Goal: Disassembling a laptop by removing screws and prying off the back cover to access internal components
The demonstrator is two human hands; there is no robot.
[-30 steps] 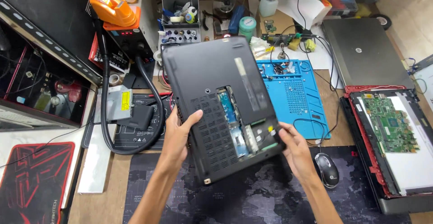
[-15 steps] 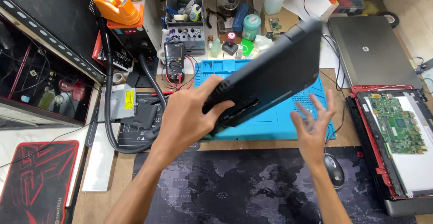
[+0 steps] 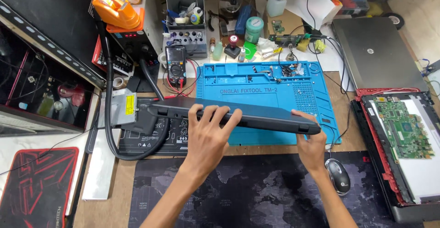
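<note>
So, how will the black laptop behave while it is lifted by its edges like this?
The black laptop probably stays stiff: it spans between left hand and right hand without sagging. Its smooth edge may slip. Likely rather heavy, as both hands grip it.

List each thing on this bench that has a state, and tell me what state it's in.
Black laptop: shut, held edge-on by left hand and right hand.
Silver laptop: lid closed.
Red laptop: opened up, circuit board exposed.
Multimeter: probe leads attached.

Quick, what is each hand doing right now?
Left hand: closed over the edge of the black laptop, holding it.
Right hand: gripping the same laptop's right end.
</note>
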